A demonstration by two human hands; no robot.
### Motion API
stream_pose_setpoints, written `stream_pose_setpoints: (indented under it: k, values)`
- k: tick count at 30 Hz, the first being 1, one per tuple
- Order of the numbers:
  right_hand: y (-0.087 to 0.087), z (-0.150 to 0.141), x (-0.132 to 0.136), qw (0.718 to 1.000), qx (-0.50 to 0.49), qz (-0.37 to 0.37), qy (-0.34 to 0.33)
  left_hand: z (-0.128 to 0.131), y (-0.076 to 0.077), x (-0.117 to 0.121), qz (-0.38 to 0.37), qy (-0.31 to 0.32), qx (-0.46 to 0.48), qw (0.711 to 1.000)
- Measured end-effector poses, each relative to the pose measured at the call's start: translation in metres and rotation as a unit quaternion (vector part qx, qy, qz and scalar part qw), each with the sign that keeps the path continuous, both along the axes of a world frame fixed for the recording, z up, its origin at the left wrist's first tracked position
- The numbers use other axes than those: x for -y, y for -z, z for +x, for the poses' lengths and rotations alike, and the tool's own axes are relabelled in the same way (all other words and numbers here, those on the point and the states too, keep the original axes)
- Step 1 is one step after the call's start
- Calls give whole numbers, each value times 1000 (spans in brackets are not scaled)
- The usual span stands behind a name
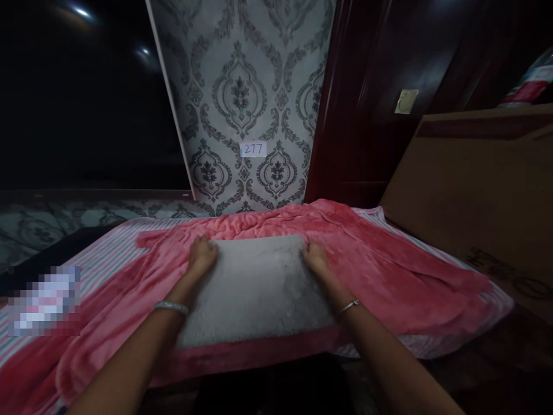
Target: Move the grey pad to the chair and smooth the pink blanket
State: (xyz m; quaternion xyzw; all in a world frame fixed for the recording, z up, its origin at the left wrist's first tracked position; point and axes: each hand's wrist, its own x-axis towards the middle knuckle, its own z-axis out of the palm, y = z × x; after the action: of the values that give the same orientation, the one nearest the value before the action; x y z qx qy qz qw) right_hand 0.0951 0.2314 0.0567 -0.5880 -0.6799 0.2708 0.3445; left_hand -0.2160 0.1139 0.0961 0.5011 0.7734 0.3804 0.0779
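A folded grey cloth [257, 288] lies flat on a pink fleece blanket [380, 259] spread over a bed. My left hand [201, 255] is closed on the cloth's far left corner. My right hand [314, 258] is closed on its far right corner. Both arms reach forward from the bottom of the view, and each wrist wears a thin bracelet.
A striped sheet [108, 248] shows under the blanket. Patterned wallpaper with a small label reading 277 [253, 149] stands behind the bed. A dark wooden door [371, 98] and a large cardboard box [475, 184] are at the right; a dark screen [86, 98] is at the left.
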Motion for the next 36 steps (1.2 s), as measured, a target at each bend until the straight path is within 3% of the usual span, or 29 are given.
stream_pose_setpoints:
  k: [3, 5, 9, 12, 20, 23, 28, 31, 33, 36]
  values:
    - [-14, -28, -2, 996, 53, 58, -39, 37, -4, -26, 8, 57, -65, 996]
    - [-14, -45, 0, 990, 95, 81, -65, 67, 3, -41, -11, 109, -117, 987]
    - [9, -59, 10, 952, 269, 111, -97, 108, 36, -51, -126, 168, -277, 937]
    - [24, -56, 14, 933, 325, 116, -98, 113, 52, -48, -141, 168, -299, 929]
    - [32, -54, 8, 930, 332, 127, -91, 99, 44, -46, -162, 150, -269, 937]
    - [34, -53, 8, 930, 333, 128, -92, 68, 40, -39, -183, 124, -268, 938]
    - [33, -52, 9, 932, 327, 122, -96, -4, 37, -6, -215, 69, -252, 941]
    - [30, -52, 9, 935, 321, 113, -101, -26, 30, 6, -238, 46, -248, 938]
    - [29, -51, 9, 936, 320, 107, -105, -25, 22, 8, -252, 31, -247, 935]
    - [28, -50, 8, 936, 320, 102, -103, 5, 14, 13, -231, 26, -258, 938]
